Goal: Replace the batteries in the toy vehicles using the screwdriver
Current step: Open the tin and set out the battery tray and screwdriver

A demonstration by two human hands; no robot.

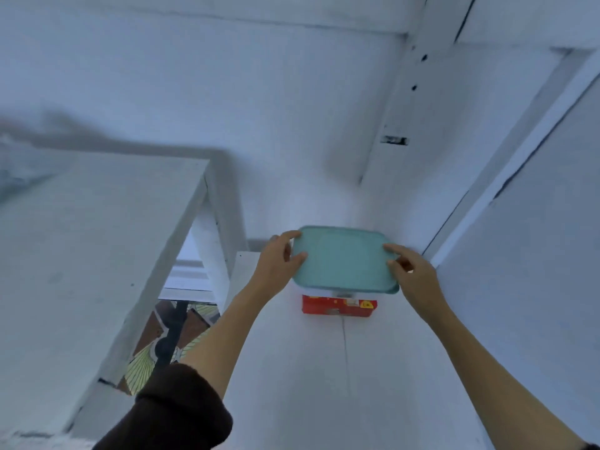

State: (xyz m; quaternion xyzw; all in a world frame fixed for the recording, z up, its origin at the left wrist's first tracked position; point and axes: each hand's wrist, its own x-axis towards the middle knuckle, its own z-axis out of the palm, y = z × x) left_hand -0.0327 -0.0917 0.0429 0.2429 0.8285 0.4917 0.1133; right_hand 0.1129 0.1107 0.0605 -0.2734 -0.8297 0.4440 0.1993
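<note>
Right of centre in the frame, the left hand (278,261) and right hand (409,274) grip opposite ends of a lidded teal container (344,258) (contents hidden), just above a red box (337,306) on the white shelf (308,378).

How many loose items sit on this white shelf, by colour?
Teal: 1, the lidded container, gripped by the left hand and right hand.
Red: 1, the small box in front of it.
Total: 2
</note>
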